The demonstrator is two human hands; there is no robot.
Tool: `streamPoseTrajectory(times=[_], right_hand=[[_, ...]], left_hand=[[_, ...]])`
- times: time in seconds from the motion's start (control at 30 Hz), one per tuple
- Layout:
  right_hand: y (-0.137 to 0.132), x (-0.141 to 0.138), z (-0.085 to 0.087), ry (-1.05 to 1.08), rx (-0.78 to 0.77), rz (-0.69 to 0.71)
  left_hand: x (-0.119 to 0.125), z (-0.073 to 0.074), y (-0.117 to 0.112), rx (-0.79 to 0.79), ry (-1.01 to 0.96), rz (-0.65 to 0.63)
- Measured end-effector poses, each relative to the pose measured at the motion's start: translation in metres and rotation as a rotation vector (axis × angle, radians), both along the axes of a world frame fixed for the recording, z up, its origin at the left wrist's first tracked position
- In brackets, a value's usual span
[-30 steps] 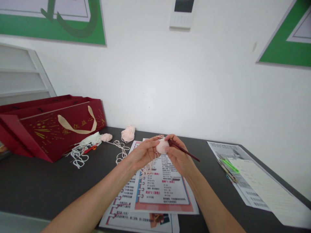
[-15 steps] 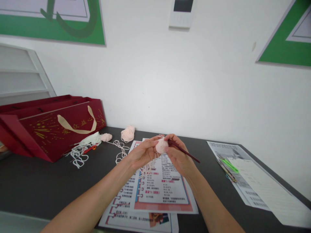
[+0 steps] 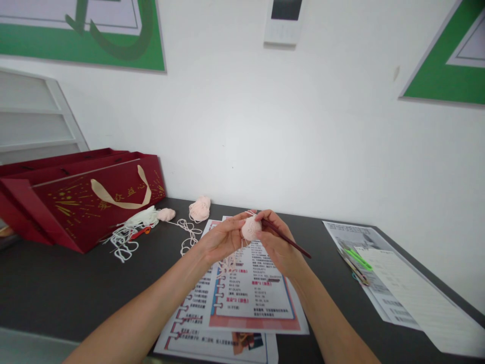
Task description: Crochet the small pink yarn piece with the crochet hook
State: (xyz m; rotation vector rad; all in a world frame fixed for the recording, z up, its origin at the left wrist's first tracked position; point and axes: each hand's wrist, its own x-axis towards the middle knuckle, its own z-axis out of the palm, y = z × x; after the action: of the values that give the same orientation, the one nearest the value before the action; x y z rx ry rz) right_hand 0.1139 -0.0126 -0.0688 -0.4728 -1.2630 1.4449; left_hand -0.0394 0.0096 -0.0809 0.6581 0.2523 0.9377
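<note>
A small pale pink crocheted piece (image 3: 251,229), rounded like a cup, is held up between both hands above printed sheets. My left hand (image 3: 223,235) pinches its left side, with a strand of yarn near the fingertips. Closed around a dark red crochet hook (image 3: 290,240), my right hand (image 3: 278,242) also touches the piece's right side. The hook's handle points down to the right; its tip is hidden by the fingers and the work. Loose pink yarn (image 3: 227,264) hangs below the left hand onto the printed pattern sheet (image 3: 261,321).
Left of the hands lie a pink yarn ball (image 3: 199,209), a smaller pink bundle (image 3: 165,215) and white yarn (image 3: 127,242). A red gift bag (image 3: 94,202) stands behind them. At right are papers (image 3: 409,293) with a bright green tool (image 3: 359,258). A white wall rises behind the table.
The crocheted piece has turned slightly and shifted a little to the left in the fingers. The hook's handle end has dipped slightly. Both hands keep their hold.
</note>
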Motion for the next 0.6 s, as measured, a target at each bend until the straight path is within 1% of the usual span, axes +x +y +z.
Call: streamPoseTrajectory(times=[0.2, 0.4, 0.6], right_hand=[[-0.0003, 0.0008, -0.0002, -0.009, 0.005, -0.004], [0.0034, 0.0020, -0.0066, -0.086, 0.068, -0.026], [0.0053, 0.0029, -0.0081, -0.051, 0.071, 0.007]], left_hand=[[-0.0003, 0.0010, 0.0003, -0.003, -0.003, -0.015], [-0.0008, -0.0009, 0.0020, -0.003, -0.007, -0.019], [-0.0021, -0.0010, 0.0019, -0.023, -0.045, -0.048]])
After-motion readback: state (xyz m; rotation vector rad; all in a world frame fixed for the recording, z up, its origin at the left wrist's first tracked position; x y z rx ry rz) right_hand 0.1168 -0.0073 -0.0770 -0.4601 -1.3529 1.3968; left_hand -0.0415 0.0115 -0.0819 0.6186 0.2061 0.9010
